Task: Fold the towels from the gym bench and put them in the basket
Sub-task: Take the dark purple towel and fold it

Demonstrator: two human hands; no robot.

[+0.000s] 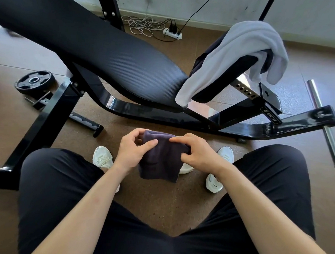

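dark towel [161, 158] hangs folded small in the air between the knees, left hand [136, 146] and right hand [196, 152] each pinching its top edge. a slack pinch could spill the fold onto the floor [158, 204]. pale towel [236, 52], perhaps over a darker one, drapes the right end of the gym bench [118, 51].

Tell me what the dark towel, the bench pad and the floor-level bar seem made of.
Dark towel: soft matte cloth, perhaps cotton terry; it sags and creases. Bench pad: black vinyl-like cover with fine ribbed sheen. Bar: bare polished metal, likely steel; bright reflections.

Gym room — padded bench [116, 51], weight plate [35, 81], rubber floor [158, 201].
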